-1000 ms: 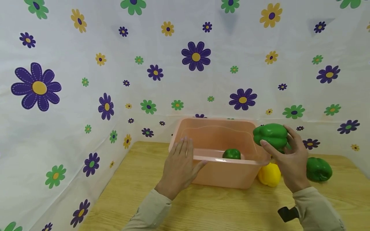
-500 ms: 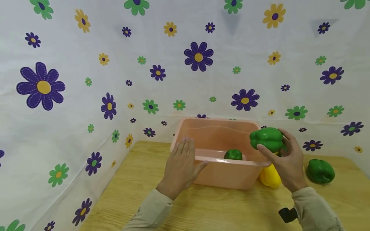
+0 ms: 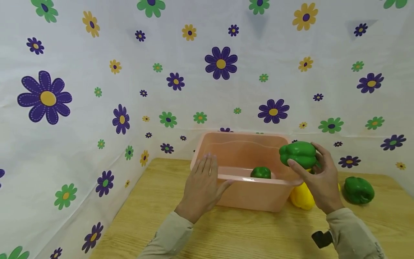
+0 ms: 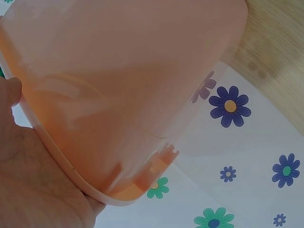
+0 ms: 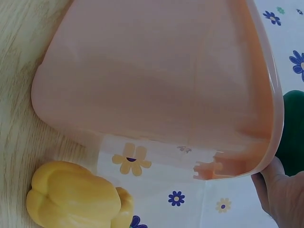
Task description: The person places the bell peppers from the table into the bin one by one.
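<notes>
A pink plastic bin (image 3: 252, 194) stands on the wooden table with one green pepper (image 3: 260, 172) inside. My left hand (image 3: 200, 187) lies with straight fingers over the bin's front left rim; in the left wrist view the palm (image 4: 47, 175) is against the rim. My right hand (image 3: 325, 183) holds another green pepper (image 3: 299, 154) between thumb and fingers, at the bin's right rim. That pepper (image 5: 293, 133) shows partly at the edge of the right wrist view.
A yellow pepper (image 3: 302, 197) lies just right of the bin, partly behind my right hand. Farther right is a green pepper (image 3: 358, 190). A flower-patterned sheet (image 3: 181, 100) hangs behind and to the left of the table (image 3: 136, 216).
Compared with a second ago, my right hand and its green pepper are slightly farther left and lower. The left hand keeps its place on the bin's rim.
</notes>
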Demonstrator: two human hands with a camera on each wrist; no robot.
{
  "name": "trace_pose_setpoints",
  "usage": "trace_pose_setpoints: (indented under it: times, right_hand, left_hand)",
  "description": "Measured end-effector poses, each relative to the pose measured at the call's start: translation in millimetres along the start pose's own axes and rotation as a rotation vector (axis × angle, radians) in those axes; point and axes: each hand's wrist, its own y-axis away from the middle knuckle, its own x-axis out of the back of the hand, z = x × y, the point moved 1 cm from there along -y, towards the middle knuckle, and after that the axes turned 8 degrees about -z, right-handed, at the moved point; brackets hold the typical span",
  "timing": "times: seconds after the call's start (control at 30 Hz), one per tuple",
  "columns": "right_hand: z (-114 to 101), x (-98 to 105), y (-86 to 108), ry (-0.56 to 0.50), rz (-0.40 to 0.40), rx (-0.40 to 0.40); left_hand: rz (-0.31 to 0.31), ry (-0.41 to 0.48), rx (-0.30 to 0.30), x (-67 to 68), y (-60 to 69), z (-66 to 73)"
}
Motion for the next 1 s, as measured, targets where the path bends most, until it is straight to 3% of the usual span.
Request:
trace_pose_setpoints:
  times: [0.53, 0.77, 1.0]
  right_hand:
    - [-0.7, 2.2, 0.4, 0.033, -0.031, -0.026]
    - [-0.4, 1.4, 0.4, -0.041, -0.05, -0.035]
    - [-0.5, 0.6, -0.4, -0.028, -0.058, -0.061]
  left_hand:
    - [0.011, -0.007, -0.005, -2.4, 0.1, -0.9]
    - [0.012, -0.008, -0.008, -2.1, 0.2, -0.3]
    - [0.021, -0.015, -0.008, -2.6, 0.6, -0.2]
